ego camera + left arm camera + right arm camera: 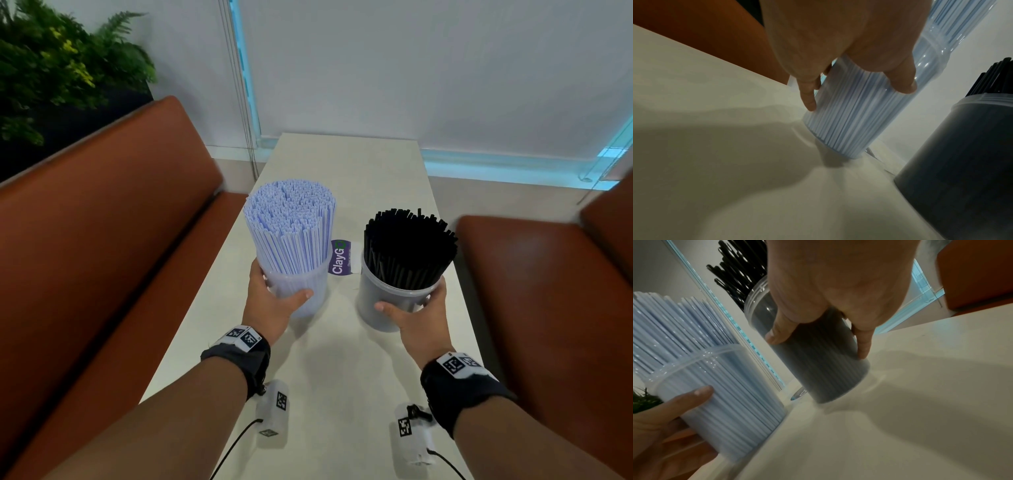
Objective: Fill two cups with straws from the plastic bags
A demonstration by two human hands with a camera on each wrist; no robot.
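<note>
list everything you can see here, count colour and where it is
cup of pale blue straws: one, clear plastic, left on the table, held
cup of black straws: one, clear plastic, right on the table, held
table: one, off-white, centre
purple label: one, purple with white lettering, on the table between and behind the cups
benches: two, brown, either side of the table
plant: one, green, far left
wrist bands: two, black with markers
left hand: wraps the pale blue cup
right hand: wraps the black cup
</note>
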